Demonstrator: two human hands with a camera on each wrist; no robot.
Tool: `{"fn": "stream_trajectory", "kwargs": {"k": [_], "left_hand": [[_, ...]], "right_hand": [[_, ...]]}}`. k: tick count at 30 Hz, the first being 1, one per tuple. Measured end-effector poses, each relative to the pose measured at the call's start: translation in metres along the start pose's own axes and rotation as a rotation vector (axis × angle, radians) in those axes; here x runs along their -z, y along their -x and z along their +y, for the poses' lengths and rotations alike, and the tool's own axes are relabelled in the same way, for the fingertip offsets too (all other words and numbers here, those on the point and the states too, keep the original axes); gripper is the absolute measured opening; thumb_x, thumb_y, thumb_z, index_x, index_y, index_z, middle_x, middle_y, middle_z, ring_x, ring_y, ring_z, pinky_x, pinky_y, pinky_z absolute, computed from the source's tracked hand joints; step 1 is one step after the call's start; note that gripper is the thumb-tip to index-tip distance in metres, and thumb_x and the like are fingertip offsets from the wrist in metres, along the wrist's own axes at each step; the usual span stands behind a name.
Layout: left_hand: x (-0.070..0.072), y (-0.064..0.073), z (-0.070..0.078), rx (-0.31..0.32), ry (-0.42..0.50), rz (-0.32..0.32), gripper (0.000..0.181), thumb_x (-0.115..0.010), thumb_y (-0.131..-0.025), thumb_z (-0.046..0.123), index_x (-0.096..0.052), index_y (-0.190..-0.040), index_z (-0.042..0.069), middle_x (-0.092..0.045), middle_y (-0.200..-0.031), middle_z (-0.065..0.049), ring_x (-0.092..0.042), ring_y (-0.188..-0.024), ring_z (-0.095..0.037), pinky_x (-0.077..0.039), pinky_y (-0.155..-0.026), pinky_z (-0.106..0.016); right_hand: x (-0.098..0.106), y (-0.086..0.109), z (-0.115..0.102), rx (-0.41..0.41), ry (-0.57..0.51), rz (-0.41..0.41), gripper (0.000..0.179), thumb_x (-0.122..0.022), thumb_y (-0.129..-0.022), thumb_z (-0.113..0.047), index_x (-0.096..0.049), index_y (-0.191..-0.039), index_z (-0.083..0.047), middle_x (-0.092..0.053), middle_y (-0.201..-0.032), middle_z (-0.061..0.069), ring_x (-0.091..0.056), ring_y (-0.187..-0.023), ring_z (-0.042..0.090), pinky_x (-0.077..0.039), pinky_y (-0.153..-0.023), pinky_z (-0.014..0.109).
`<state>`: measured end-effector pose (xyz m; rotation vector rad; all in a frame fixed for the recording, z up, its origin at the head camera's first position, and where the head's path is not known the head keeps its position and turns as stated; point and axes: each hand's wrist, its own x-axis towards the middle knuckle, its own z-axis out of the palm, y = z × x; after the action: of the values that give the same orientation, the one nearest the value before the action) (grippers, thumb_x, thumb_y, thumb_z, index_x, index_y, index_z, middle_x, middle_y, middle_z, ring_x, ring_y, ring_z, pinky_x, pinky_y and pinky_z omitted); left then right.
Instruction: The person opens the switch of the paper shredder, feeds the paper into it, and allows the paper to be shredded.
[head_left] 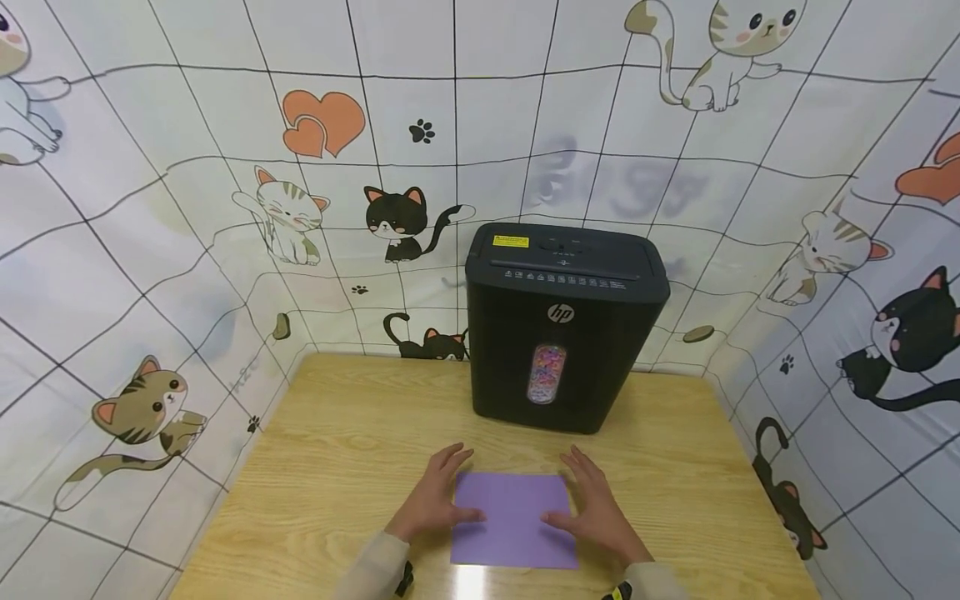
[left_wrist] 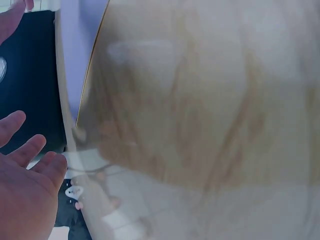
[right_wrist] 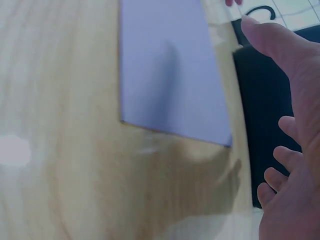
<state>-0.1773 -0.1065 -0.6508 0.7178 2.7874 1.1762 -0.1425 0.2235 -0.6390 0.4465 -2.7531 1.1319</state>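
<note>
On the wooden table (head_left: pixel 360 433), in front of the black HP shredder (head_left: pixel 506 350), a purple sheet (head_left: pixel 513 525) is laid flat, flanked by the left hand (head_left: pixel 437 498) and the right hand (head_left: pixel 596 507), their fingers relaxed and spread, thumbs held over it

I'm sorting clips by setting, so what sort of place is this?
Probably a small indoor work corner, perhaps arranged for filming: a wood-grain table stands against cat-print sheeting, with a black HP shredder on top.
</note>
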Motion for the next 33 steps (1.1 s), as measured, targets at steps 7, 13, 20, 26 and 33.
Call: {"fn": "stream_trajectory", "kwargs": {"k": [7,13,20,26,33], "left_hand": [[-0.013,0.003,0.006,-0.051,-0.067,-0.012,0.101,-0.095,-0.066,0.049,-0.051,-0.149,0.011,-0.040,-0.160,-0.019,-0.037,-0.149,-0.041,-0.045,-0.112,-0.057],[-0.022,0.010,0.010,-0.056,-0.136,-0.080,0.099,-0.092,-0.067,0.054,-0.054,-0.147,0.012,-0.039,-0.160,-0.015,-0.039,-0.147,-0.039,-0.049,-0.110,-0.050],[-0.020,0.012,0.016,-0.047,-0.166,-0.113,0.097,-0.094,-0.066,0.050,-0.057,-0.145,0.007,-0.040,-0.160,-0.015,-0.034,-0.150,-0.040,-0.043,-0.116,-0.051],[-0.020,0.014,0.016,-0.051,-0.177,-0.113,0.095,-0.093,-0.067,0.050,-0.058,-0.145,0.007,-0.040,-0.161,-0.015,-0.031,-0.152,-0.041,-0.038,-0.119,-0.052],[-0.021,0.014,0.015,-0.062,-0.172,-0.106,0.095,-0.093,-0.067,0.048,-0.058,-0.145,0.006,-0.040,-0.161,-0.016,-0.031,-0.152,-0.042,-0.037,-0.119,-0.052]], "right_hand": [[-0.018,0.006,-0.003,0.026,0.003,-0.044,0.105,-0.094,-0.064,-0.052,-0.052,-0.148,-0.004,-0.037,-0.160,0.028,-0.034,-0.146,0.053,-0.036,-0.109,0.073],[-0.028,0.012,-0.005,-0.014,0.017,-0.090,0.105,-0.091,-0.064,-0.059,-0.053,-0.148,-0.008,-0.040,-0.160,0.023,-0.034,-0.148,0.050,-0.034,-0.114,0.068],[-0.033,0.014,-0.006,-0.013,0.082,-0.099,0.102,-0.090,-0.067,-0.056,-0.053,-0.148,-0.007,-0.041,-0.159,0.023,-0.036,-0.148,0.049,-0.034,-0.115,0.067],[-0.031,0.016,-0.008,-0.038,0.085,-0.127,0.096,-0.091,-0.068,-0.051,-0.056,-0.145,-0.006,-0.040,-0.161,0.020,-0.033,-0.150,0.046,-0.033,-0.118,0.064],[-0.031,0.016,-0.007,-0.041,0.127,-0.141,0.092,-0.089,-0.070,-0.054,-0.060,-0.143,-0.007,-0.041,-0.162,0.017,-0.034,-0.150,0.044,-0.035,-0.118,0.061]]}}
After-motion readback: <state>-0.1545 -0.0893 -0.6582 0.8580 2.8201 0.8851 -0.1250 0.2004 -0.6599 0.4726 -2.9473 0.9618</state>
